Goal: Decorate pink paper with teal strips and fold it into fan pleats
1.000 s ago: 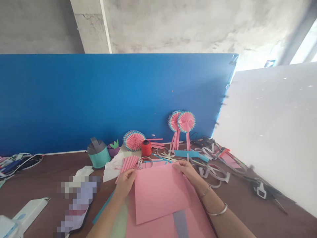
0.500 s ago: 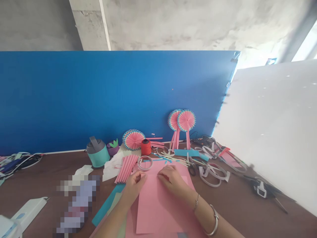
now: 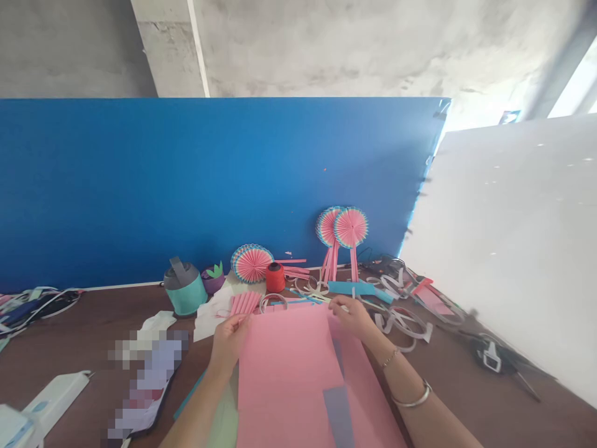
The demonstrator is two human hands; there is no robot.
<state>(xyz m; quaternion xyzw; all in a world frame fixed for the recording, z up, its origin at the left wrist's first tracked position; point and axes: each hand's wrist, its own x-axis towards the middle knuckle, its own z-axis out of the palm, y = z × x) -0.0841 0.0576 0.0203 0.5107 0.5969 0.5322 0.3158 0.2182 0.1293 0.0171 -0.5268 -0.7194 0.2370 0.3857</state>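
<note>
A pink sheet of paper (image 3: 286,354) lies in front of me, its far edge slightly raised. My left hand (image 3: 229,343) grips its far left corner, thumb on top. At the far right corner my right hand (image 3: 353,316) is closed in a pinch on the paper's edge, with the fingertips partly hidden. Under the sheet lie more pink paper (image 3: 368,392), a grey-blue patch (image 3: 339,415) and pale green paper (image 3: 224,417). A pleated pink paper strip (image 3: 245,303) and a tape roll (image 3: 274,303) sit just beyond the left hand.
Pleated paper rosettes (image 3: 252,263) and fans on sticks (image 3: 352,228) lean on the blue partition (image 3: 209,180). A red thread spool (image 3: 275,278), a teal pot (image 3: 185,292) and blue strips (image 3: 352,287) stand behind. White tape loops (image 3: 405,323) and a glue gun (image 3: 489,356) lie right.
My hands have moved apart, the left one leftward and the right one toward the far right corner. The pink sheet has shifted left and its far edge has risen, covering part of the pleated strip.
</note>
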